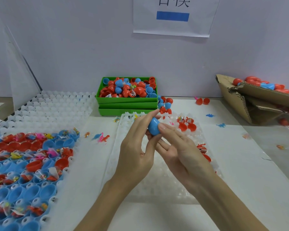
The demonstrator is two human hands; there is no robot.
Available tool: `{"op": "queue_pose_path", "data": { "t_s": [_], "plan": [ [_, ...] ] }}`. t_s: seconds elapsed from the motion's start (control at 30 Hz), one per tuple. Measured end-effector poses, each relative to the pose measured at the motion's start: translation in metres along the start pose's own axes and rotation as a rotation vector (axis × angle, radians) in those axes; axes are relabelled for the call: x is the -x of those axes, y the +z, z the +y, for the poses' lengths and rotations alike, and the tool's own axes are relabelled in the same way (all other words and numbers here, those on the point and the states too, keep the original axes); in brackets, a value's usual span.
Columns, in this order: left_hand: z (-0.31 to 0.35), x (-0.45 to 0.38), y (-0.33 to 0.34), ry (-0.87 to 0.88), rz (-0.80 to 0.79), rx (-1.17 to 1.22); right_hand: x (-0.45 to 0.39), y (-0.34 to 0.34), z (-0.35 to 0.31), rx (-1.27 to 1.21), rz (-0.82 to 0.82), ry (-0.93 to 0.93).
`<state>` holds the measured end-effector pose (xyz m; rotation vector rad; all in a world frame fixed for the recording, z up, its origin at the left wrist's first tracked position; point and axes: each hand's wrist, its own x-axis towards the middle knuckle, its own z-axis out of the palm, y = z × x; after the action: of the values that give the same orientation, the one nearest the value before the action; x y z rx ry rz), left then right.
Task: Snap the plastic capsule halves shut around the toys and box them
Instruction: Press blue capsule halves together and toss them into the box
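Observation:
A blue plastic capsule (153,127) is held above a white tray (123,130) at the middle of the table. My left hand (137,147) holds it from the left, fingers stretched along its side. My right hand (177,145) presses on it from the right with the fingertips on the shell. Two open red halves (187,127) sit in the tray behind my hands. A cardboard box (250,100) with closed red and blue capsules lies tilted at the far right.
A green bin (127,100) of loose capsule halves stands at the back centre. A large white tray (40,110) on the left holds blue and red halves with bagged toys. Small toy dinosaurs (101,137) lie scattered on the table.

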<state>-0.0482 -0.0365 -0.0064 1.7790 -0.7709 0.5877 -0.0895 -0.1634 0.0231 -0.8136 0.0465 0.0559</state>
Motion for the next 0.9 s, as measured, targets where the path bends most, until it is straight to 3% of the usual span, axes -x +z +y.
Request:
{"op": "queue_pose_path", "data": {
  "t_s": [0.63,0.9],
  "plan": [
    [-0.0001,-0.0008,0.0029,0.038,0.001,-0.085,-0.0005,-0.0030,0.0019,-0.013,-0.041,0.018],
    [0.0007,-0.0019,-0.0028,0.008,0.013,-0.086,-0.0020,-0.0027,0.0067,0.028,0.031,-0.023]
  ]
}}
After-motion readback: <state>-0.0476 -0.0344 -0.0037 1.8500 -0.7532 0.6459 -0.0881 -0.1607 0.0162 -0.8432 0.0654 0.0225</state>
